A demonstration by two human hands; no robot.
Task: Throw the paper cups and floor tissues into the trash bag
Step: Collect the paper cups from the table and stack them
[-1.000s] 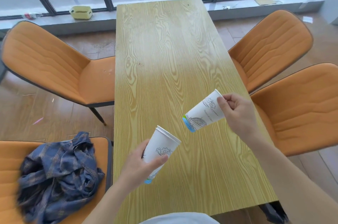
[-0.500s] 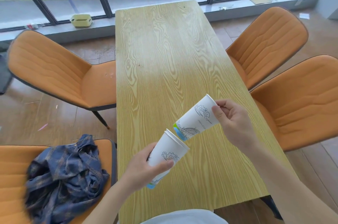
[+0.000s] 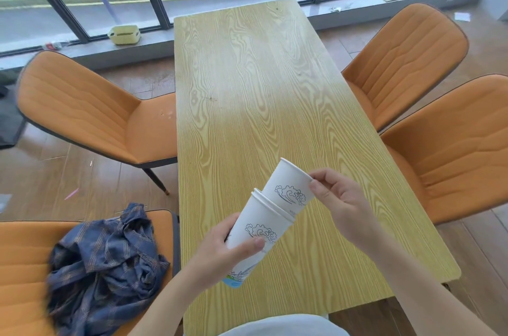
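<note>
White is shown on both cups (image 3: 286,192), each printed with a dark line-drawn wave curl; a band of blue and green is seen at the base of the lower cup (image 3: 257,236). The table (image 3: 247,88) is coloured yellow, with strong wavy wood grain. The chairs (image 3: 88,113) are seen in orange, stitched in wavy lines and edged in dark trim. A navy cloth (image 3: 104,261) is checked with pale tan lines. The box (image 3: 124,34) on the sill is pale yellow.
</note>
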